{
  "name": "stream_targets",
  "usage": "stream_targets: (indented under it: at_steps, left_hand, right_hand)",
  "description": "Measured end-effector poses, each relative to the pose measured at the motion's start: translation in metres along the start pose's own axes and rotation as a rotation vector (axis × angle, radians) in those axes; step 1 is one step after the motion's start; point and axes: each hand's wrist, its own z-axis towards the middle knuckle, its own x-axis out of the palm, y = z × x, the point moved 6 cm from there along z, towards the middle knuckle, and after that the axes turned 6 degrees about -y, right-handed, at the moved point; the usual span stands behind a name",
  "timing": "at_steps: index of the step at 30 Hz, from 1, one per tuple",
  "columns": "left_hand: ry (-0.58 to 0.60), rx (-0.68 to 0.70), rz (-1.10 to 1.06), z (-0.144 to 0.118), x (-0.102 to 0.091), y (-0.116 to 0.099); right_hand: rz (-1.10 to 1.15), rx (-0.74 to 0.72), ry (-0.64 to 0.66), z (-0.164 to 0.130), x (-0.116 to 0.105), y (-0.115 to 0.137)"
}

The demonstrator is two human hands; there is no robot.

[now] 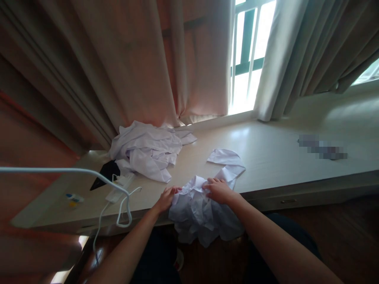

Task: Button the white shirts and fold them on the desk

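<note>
Your 2 hands are on a white cloth (204,223), which lies partly on the front edge of the desk (266,157) and hangs over it in loose folds. Your left hand (166,200) pinches its left side between thumb and fingers; your right hand (220,191) rests on its upper right with bent fingers, and I cannot tell whether it grips. Beyond your right hand, 1 band of the cloth runs back over the desktop and bends left. Behind your left hand, a white pile (151,148) sits near the curtain (124,59). In front of the pile are a black item (106,174) and a power strip (120,188); a blue-tipped bottle (74,197) lies farther left. Far right, a blurred item (321,147) lies on the desk.
</note>
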Motion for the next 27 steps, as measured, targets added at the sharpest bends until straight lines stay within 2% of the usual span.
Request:
stream_targets:
  at_steps: [3, 5, 8, 11, 13, 17, 20, 23, 27]
  left_hand:
    - [0.066, 0.067, 0.245, -0.01, 0.007, -0.003]
    - [0.06, 0.077, 0.333, -0.013, 0.004, -0.008]
    - [0.12, 0.173, 0.307, -0.021, -0.005, -0.028]
    - [0.202, 0.319, 0.269, -0.033, -0.023, -0.058]
    - [0.227, 0.41, 0.311, -0.042, -0.04, -0.08]
    - [0.258, 0.63, 0.492, -0.063, -0.074, -0.121]
    - [0.239, 0.705, 0.544, -0.078, -0.1, -0.139]
    - [0.181, 0.714, 0.584, -0.09, -0.122, -0.14]
    - [0.026, 0.655, 0.561, -0.092, -0.146, -0.125]
  right_hand:
    - [0.019, -0.026, 0.018, -0.001, -0.001, 0.001]
    - [0.031, -0.034, 0.014, -0.001, -0.008, 0.005]
    - [0.129, -0.103, -0.083, 0.001, -0.032, 0.023]
    - [0.31, -0.274, -0.172, 0.003, -0.053, 0.051]
    - [0.352, -0.351, -0.07, 0.009, -0.047, 0.067]
    - [0.311, -0.331, 0.303, 0.017, -0.008, 0.074]
    - [0.321, -0.273, 0.392, 0.016, -0.002, 0.068]
    - [0.43, -0.252, 0.34, 0.008, -0.028, 0.067]
    - [0.569, -0.231, 0.136, -0.007, -0.093, 0.087]
